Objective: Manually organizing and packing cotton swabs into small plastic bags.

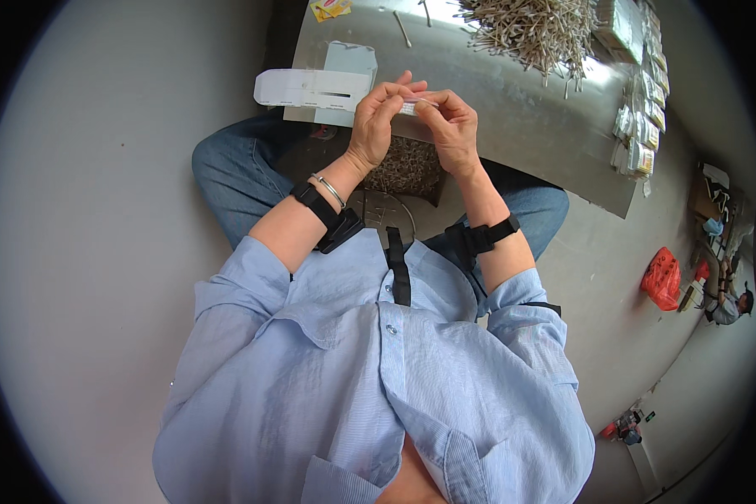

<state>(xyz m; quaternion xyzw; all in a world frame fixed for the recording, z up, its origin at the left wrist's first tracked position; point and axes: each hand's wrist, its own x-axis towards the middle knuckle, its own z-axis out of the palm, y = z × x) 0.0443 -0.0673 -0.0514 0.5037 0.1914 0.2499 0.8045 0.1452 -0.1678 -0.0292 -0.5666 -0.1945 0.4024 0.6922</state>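
Above the near edge of the metal table (496,144), both my hands are closed on a small clear plastic bag (409,107) with white bits showing in it, perhaps swab heads. My left hand (376,122) pinches its left side, some fingers stretched out behind. Thumb and fingers of my right hand (454,130) grip the other side. Flattened white card pieces (311,86) lie just left of my left hand and stick out past the table's edge. Much of the bag is hidden behind my fingers.
A big heap of cotton swabs (533,34) covers the far middle of the table. Stacked filled packets (643,126) line its right side. Loose swabs (402,29) and a yellow packet (331,9) lie at the back. Below the table, a container of swabs (403,164) stands between my knees. A red bag (662,279) sits on the floor.
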